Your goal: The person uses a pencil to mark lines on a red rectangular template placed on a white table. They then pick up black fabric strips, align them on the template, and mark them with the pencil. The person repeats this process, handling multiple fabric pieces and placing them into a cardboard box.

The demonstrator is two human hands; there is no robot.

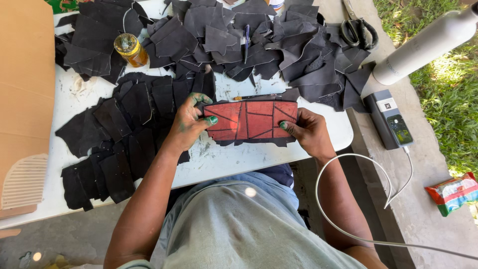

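Note:
I hold a red rectangular panel [251, 120] made of several pieces with dark seams, backed by black material that shows under its lower edge. My left hand [188, 123], stained green, grips its left end with the thumb on top. At its right end my right hand [309, 132] pinches the panel, thumb on the red face. The panel hovers just over the near edge of the white table [219, 159].
Heaps of black cut pieces [119, 124] cover the table, more at the back [279, 40]. A jar of amber liquid [131, 49], a pen [246, 40], scissors [359, 32], a brown board [25, 89], a white bottle [423, 45], a power bank [389, 118] with white cable, and a snack packet [454, 192] lie around.

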